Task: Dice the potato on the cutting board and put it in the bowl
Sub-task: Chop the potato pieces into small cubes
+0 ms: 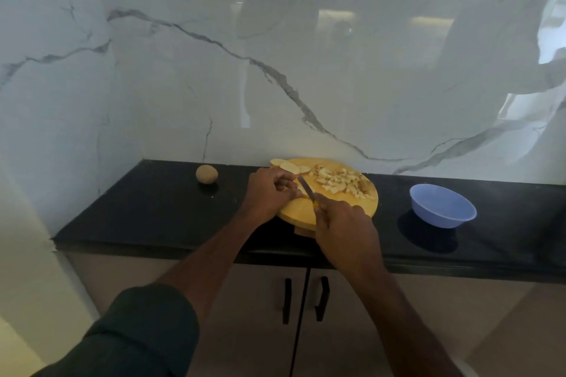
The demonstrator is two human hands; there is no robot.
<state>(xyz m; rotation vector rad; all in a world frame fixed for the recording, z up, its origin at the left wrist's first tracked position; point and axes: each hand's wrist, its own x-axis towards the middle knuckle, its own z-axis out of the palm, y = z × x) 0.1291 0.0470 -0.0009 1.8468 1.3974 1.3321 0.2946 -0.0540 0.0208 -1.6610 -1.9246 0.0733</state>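
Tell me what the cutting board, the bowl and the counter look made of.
Cutting board: likely wood, matte pale yellow, round. Bowl: probably plastic, smooth, slightly see-through blue. Counter: polished black stone, perhaps granite; it mirrors the bowl.

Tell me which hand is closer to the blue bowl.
Right. The right hand, gripping the knife, is at the board's near edge, left of the bowl; the left hand is farther left.

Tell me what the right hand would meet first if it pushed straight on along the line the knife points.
Probably the left hand, whose fingers pin a pale potato slice just past the small yellow-handled knife that the right hand holds; depth is unclear.
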